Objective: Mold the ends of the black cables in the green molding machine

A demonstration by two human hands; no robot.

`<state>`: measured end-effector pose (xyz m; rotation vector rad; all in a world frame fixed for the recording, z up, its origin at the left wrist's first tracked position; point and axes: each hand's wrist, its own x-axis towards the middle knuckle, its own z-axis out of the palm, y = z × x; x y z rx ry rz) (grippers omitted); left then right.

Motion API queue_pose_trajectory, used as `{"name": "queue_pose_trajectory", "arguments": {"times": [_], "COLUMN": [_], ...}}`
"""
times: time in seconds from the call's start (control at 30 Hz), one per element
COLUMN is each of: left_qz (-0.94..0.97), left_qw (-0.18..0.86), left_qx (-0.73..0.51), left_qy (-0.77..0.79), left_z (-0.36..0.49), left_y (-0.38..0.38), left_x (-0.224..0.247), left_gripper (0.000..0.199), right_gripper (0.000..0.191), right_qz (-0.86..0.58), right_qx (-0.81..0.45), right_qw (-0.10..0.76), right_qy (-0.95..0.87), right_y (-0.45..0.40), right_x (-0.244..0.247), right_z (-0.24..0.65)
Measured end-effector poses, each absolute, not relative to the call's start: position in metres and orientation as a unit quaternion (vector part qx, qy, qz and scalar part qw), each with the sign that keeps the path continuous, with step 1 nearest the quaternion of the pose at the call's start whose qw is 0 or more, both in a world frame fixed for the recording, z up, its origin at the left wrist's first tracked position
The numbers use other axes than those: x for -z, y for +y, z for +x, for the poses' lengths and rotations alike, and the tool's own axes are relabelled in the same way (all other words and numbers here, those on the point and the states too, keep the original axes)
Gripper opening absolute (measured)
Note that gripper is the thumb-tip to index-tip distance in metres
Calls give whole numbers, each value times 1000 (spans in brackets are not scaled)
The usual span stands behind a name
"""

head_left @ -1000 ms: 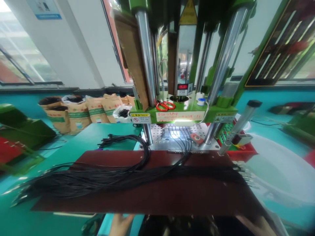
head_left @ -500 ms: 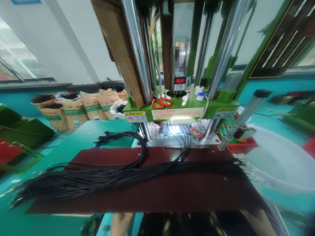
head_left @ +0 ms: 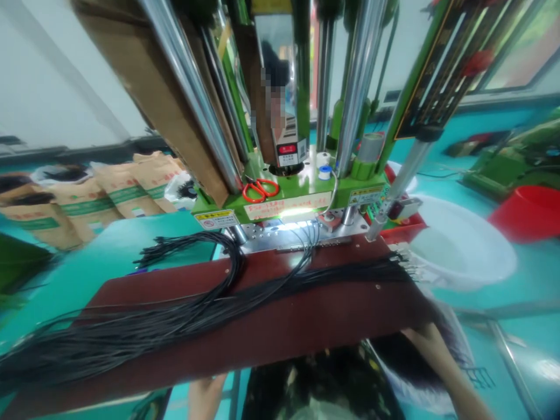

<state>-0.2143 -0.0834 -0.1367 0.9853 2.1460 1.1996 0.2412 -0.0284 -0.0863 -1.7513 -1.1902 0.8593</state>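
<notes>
Head camera view: the black cables (head_left: pixel 175 321) lie beyond both hands, stretched across the brown table (head_left: pixel 306 326) from lower left to its far right part, with a strip of bare tabletop between them and the hands. The left hand (head_left: pixel 206 392) is at the near edge, its fingers mostly hidden by the table, so how far open it is cannot be told. The right hand (head_left: pixel 425 339) is at the near edge farther right, its fingertips also out of sight; whether it is open or closed cannot be told either. Neither hand visibly touches the cables.

One curved bundle (head_left: pixel 238 262) loops back leftward, its ends over the green table (head_left: pixel 144 233). A few thin strands (head_left: pixel 311 239) run to the metal plate (head_left: pixel 262 231) under the green press (head_left: pixel 301 189). Red-handled scissors (head_left: pixel 260 190) and a blue-and-white spool (head_left: pixel 324 172) rest on the press's crossbar. At right are a white basin (head_left: pixel 464 251) and a red tub (head_left: pixel 525 214); paper sacks (head_left: pixel 83 204) stand at far left.
</notes>
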Motion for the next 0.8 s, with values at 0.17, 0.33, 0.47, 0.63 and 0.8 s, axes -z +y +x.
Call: {"name": "queue_pose_trajectory", "arguments": {"times": [0.17, 0.33, 0.47, 0.63, 0.8], "left_qz": [369, 359, 349, 375, 463], "left_qw": [222, 221, 229, 257, 266], "left_qx": [-418, -421, -414, -403, -315], "left_qy": [800, 804, 809, 794, 785], "left_z": [-217, -219, -224, -223, -234], "left_y": [-84, -85, -87, -82, -80], "left_x": [137, 143, 149, 146, 127], "left_gripper": [53, 53, 50, 59, 68], "right_gripper": [26, 24, 29, 31, 34], "right_qz": [-707, -706, -708, -726, -705], "right_qx": [-340, -337, -335, -319, -307], "right_qw": [413, 417, 417, 388, 354], "right_qy": [-463, -463, -461, -470, -533], "right_y": [-31, -31, -31, -31, -30], "right_x": [85, 85, 90, 97, 93], "right_z": [240, 239, 243, 247, 255]}}
